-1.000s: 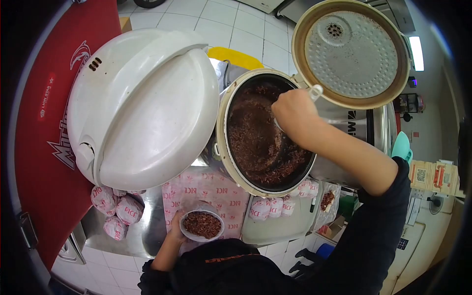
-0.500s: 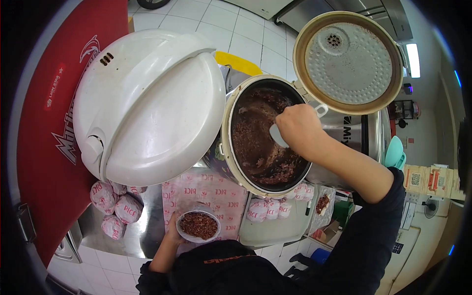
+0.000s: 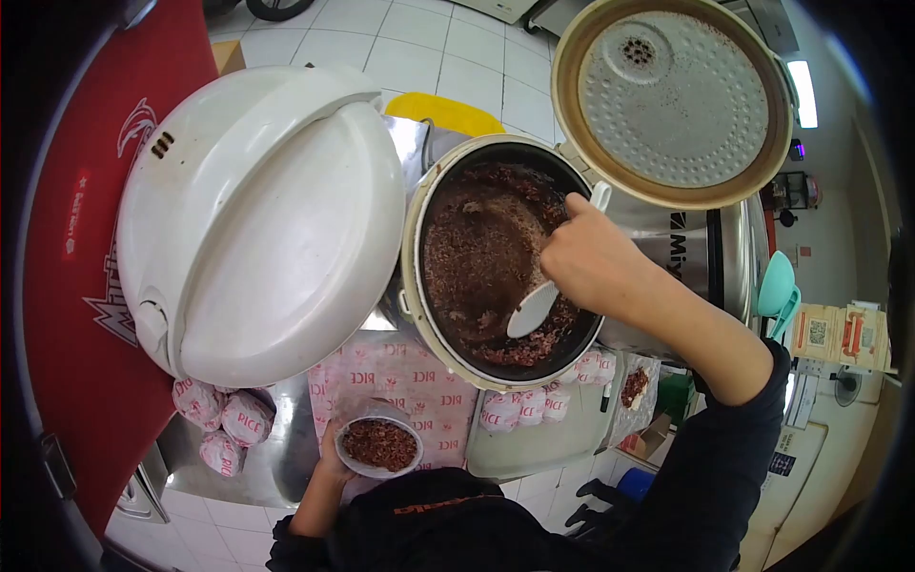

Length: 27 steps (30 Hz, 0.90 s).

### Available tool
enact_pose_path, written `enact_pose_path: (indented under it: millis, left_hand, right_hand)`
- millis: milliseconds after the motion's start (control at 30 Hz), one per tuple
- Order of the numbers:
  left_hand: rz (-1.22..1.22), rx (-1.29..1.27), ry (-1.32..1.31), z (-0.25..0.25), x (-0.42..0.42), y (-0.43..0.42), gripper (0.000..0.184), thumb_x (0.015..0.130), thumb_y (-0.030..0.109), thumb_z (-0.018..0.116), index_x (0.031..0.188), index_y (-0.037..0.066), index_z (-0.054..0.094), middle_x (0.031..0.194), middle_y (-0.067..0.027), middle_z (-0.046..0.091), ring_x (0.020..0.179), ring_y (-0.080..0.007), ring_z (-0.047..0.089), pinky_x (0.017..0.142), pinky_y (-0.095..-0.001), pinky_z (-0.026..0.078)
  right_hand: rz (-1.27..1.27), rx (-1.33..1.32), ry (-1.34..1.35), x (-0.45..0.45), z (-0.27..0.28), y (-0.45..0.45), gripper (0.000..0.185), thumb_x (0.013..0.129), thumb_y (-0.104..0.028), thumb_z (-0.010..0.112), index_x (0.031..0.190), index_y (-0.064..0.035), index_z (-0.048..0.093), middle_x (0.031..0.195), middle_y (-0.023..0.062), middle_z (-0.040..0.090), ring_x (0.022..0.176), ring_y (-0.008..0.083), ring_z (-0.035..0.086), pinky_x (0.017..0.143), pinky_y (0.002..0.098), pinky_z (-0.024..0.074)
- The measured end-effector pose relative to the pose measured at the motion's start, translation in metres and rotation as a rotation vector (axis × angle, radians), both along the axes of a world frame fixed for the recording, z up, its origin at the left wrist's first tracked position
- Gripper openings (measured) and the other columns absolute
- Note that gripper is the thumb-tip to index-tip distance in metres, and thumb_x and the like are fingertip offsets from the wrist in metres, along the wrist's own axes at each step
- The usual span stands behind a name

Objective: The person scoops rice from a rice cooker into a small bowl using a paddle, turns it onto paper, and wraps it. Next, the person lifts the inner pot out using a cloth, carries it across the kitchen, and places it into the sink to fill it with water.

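My right hand [image 3: 593, 255] is closed around the handle of a white rice paddle [image 3: 532, 311]. The paddle's blade points down into the open rice cooker [image 3: 416, 229], just above the rice. Dark reddish-brown rice [image 3: 486, 243] covers the pot's bottom and clings to its dark wall. Down at the front, my left hand [image 3: 330, 456] grips a small clear bowl [image 3: 379, 470] by its left side. Brown rice [image 3: 379, 444] lies inside that bowl, over the pink printed wrapping paper [image 3: 419, 372].
A closed white cooker [image 3: 276, 238] stands at left. The open cooker's lid [image 3: 672, 105] tilts back right. Wrapped rice packs [image 3: 248, 420] lie at front left, others [image 3: 519, 408] on a pale tray [image 3: 534, 453]. A teal scoop [image 3: 776, 276] is at right.
The paddle's blade shows more fully and sits lower, nearer the front of the pot. My right hand has turned and shifted slightly. The whole view has shifted a little; my left hand still holds the bowl.
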<state>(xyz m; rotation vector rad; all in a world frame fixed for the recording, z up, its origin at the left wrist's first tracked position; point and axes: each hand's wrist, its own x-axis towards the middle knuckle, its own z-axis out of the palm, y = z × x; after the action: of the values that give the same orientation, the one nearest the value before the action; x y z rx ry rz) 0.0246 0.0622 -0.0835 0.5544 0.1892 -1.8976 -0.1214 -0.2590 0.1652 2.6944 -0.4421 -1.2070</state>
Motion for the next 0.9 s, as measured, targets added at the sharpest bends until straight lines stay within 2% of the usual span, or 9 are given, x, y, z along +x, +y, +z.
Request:
enact_pose_path:
  millis: [267,367,467,567,633,733,833,867,900]
  left_hand:
    - [-0.034,0.086,-0.084,-0.007,-0.003,0.001,0.066,0.085,0.049,0.033,0.126,-0.002,0.041,0.121,-0.0192,0.051,0.109,-0.0336,0.052,0.094,-0.0447,0.042]
    - [-0.026,0.081,-0.068,0.000,-0.005,-0.005,0.066,0.084,0.049,0.033,0.125,-0.002,0.041,0.121,-0.0194,0.052,0.109,-0.0338,0.052,0.093,-0.0449,0.042]
    - [-0.018,0.067,-0.057,0.007,-0.003,-0.010,0.067,0.084,0.050,0.033,0.125,-0.003,0.041,0.120,-0.0202,0.052,0.108,-0.0342,0.052,0.093,-0.0451,0.043]
    - [-0.014,0.098,-0.075,0.009,-0.001,-0.009,0.067,0.084,0.051,0.032,0.124,-0.003,0.042,0.119,-0.0211,0.052,0.108,-0.0347,0.053,0.092,-0.0455,0.043]
    - [-0.007,0.128,-0.084,0.010,0.000,-0.007,0.068,0.084,0.051,0.032,0.123,-0.003,0.042,0.118,-0.0216,0.052,0.107,-0.0350,0.053,0.091,-0.0458,0.044]
    - [-0.001,0.127,-0.108,0.014,0.001,-0.007,0.068,0.084,0.052,0.031,0.123,-0.004,0.042,0.118,-0.0221,0.052,0.106,-0.0352,0.053,0.090,-0.0461,0.044]
    - [0.005,0.081,-0.152,0.019,0.000,-0.013,0.068,0.084,0.051,0.031,0.123,-0.003,0.042,0.117,-0.0216,0.052,0.107,-0.0349,0.053,0.091,-0.0460,0.044]
    - [0.001,0.057,-0.136,0.022,0.000,-0.015,0.067,0.084,0.051,0.031,0.122,-0.004,0.043,0.117,-0.0214,0.053,0.107,-0.0347,0.053,0.091,-0.0457,0.044]
    - [-0.005,0.034,-0.121,0.024,0.001,-0.016,0.067,0.084,0.050,0.030,0.122,-0.004,0.044,0.117,-0.0212,0.053,0.107,-0.0345,0.053,0.091,-0.0454,0.044]
  right_hand:
    - [-0.015,0.066,-0.035,-0.014,-0.012,0.005,0.010,0.069,-0.013,0.057,0.063,-0.0135,0.064,0.060,0.0062,0.062,0.060,0.0185,0.060,0.075,0.0320,0.0345]
    - [0.054,0.081,-0.112,-0.022,-0.030,0.012,0.009,0.069,-0.015,0.059,0.062,-0.0145,0.064,0.060,0.0046,0.062,0.059,0.0170,0.060,0.074,0.0307,0.0343]
    - [0.018,0.077,-0.137,-0.026,-0.043,0.016,0.009,0.068,-0.016,0.060,0.059,-0.0157,0.064,0.060,0.0038,0.063,0.060,0.0157,0.060,0.072,0.0302,0.0343]
    - [0.025,-0.022,-0.238,-0.023,-0.030,0.006,0.008,0.065,-0.015,0.059,0.058,-0.0131,0.063,0.064,0.0019,0.062,0.058,0.0169,0.060,0.073,0.0315,0.0354]
    - [-0.002,-0.036,-0.222,-0.021,-0.020,0.003,0.009,0.066,-0.015,0.059,0.057,-0.0132,0.062,0.062,0.0025,0.062,0.057,0.0171,0.060,0.073,0.0315,0.0354]
    - [0.035,0.072,-0.202,-0.028,-0.037,0.012,0.008,0.065,-0.015,0.060,0.058,-0.0143,0.063,0.058,0.0053,0.062,0.057,0.0180,0.060,0.072,0.0313,0.0358]
    - [-0.040,0.010,-0.224,-0.024,-0.037,0.013,0.007,0.064,-0.015,0.060,0.058,-0.0141,0.063,0.058,0.0059,0.062,0.057,0.0185,0.060,0.071,0.0321,0.0367]
    - [-0.111,-0.015,-0.150,-0.021,-0.031,0.008,0.004,0.066,-0.012,0.063,0.064,-0.0142,0.066,0.064,0.0059,0.064,0.064,0.0196,0.064,0.069,0.0342,0.0409]
    - [-0.110,-0.012,-0.156,-0.020,-0.026,0.002,0.004,0.066,-0.012,0.063,0.064,-0.0142,0.066,0.064,0.0059,0.064,0.064,0.0196,0.064,0.069,0.0342,0.0409]
